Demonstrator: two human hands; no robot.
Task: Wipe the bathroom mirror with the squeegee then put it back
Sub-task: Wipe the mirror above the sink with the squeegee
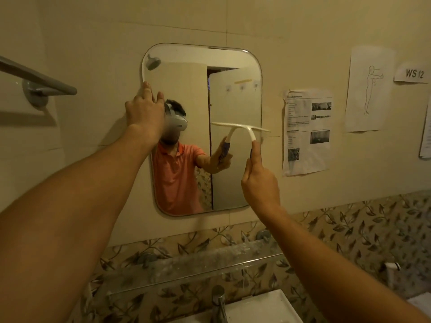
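Note:
A rounded rectangular mirror point(233, 94) hangs on the beige tiled wall. My right hand point(258, 180) grips the handle of a white squeegee point(249, 130), whose blade lies almost level against the right half of the glass at mid height. My left hand point(144, 110) presses flat on the mirror's left edge, fingers spread over the frame. The glass reflects a person in an orange shirt, and the squeegee with the hand holding it.
A glass shelf point(186, 264) runs under the mirror, above a white sink point(261, 308) with a chrome tap point(218, 301). A grey towel bar point(39, 80) sticks out at the left. Paper sheets point(306, 131) are stuck to the wall at the right.

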